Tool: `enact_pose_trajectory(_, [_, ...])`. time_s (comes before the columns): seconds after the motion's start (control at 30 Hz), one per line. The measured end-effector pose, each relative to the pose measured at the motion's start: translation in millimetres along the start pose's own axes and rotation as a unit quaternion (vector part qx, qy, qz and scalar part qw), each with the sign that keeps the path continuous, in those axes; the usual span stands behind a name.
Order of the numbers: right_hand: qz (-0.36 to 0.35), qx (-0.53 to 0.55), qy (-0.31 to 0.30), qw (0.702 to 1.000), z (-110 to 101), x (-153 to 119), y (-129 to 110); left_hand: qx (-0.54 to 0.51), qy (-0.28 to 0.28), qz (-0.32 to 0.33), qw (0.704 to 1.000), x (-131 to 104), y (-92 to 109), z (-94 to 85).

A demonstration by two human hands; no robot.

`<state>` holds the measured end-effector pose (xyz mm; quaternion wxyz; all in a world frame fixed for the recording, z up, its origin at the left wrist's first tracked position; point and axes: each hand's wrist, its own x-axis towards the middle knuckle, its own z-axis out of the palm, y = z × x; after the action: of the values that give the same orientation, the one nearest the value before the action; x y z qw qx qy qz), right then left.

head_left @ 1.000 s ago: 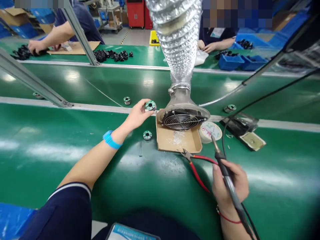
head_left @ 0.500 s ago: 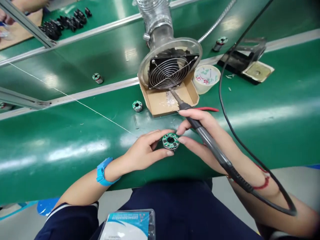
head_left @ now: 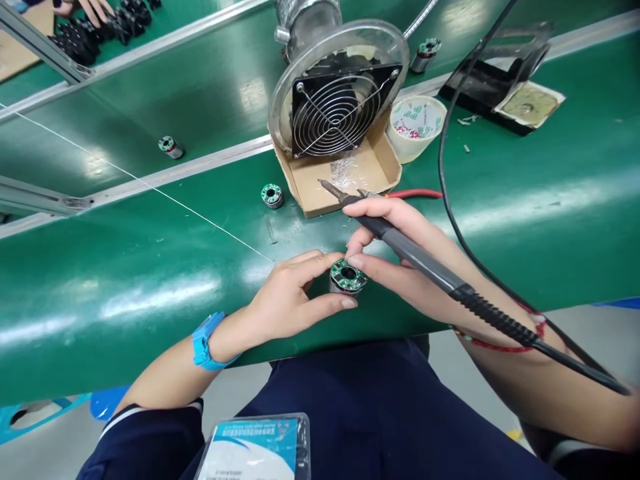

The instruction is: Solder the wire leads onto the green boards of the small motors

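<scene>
My left hand (head_left: 295, 293) holds a small round motor with a green circuit board on top (head_left: 349, 277) between thumb and fingers, on the green bench. My right hand (head_left: 395, 247) carries a black soldering iron (head_left: 417, 253) that lies across it, tip pointing up and left over the cardboard tray. The right thumb and a finger pinch together at the board's upper edge; whatever may be between them is too small to tell. A thin white solder wire (head_left: 200, 215) runs from the upper left to near my left hand.
A fan with a metal grille (head_left: 335, 120) stands behind the cardboard tray (head_left: 320, 197). Nearby are red-handled pliers (head_left: 415, 193), a white tub (head_left: 415, 130), a soldering stand with sponge (head_left: 530, 105) and another motor (head_left: 272, 196). Another person's hand (head_left: 95, 10) is at the upper left.
The view has shifted. The iron's tip has swung left, away from the fan grille. My right fingertips have moved to the board's upper left edge, and the motor sits slightly tilted.
</scene>
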<state>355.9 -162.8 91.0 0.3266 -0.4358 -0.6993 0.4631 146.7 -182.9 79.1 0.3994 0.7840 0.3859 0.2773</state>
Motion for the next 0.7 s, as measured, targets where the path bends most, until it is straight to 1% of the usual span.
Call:
enact_pose_trajectory(0.07, [-0.013,-0.005,0.001,1.000,1,0,0,0.006,0.000,-0.001,1.000,0,1,-0.2])
enact_pose_trajectory(0.17, [-0.057,-0.023,0.002,0.998,1,-1,-1,0.010,0.000,-0.002,1.000,-1,2,0.2])
enact_pose_trajectory(0.3, [-0.112,-0.058,0.033,0.991,4,1,0,0.011,0.004,-0.007,1.000,-1,0,1.6])
enact_pose_trajectory(0.43, [-0.106,-0.034,0.048,0.993,11,-1,12,0.023,-0.001,-0.029,0.999,1,-7,4.5])
enact_pose_trajectory(0.5, [-0.092,-0.045,0.070,0.992,16,-4,21,0.041,0.004,-0.044,0.998,3,-11,7.3])
enact_pose_trajectory(0.53, [-0.089,-0.065,0.084,0.990,19,-6,26,0.054,0.008,-0.053,0.997,4,-13,9.1])
enact_pose_trajectory(0.6, [-0.085,-0.135,0.090,0.983,25,-8,34,0.087,0.011,-0.082,0.993,6,-18,12.9])
enact_pose_trajectory(0.67, [-0.087,-0.213,0.079,0.970,31,-7,42,0.107,0.001,-0.115,0.988,7,-24,16.1])
enact_pose_trajectory(0.7, [-0.088,-0.245,0.070,0.963,33,-5,45,0.100,-0.004,-0.133,0.986,8,-28,17.2])
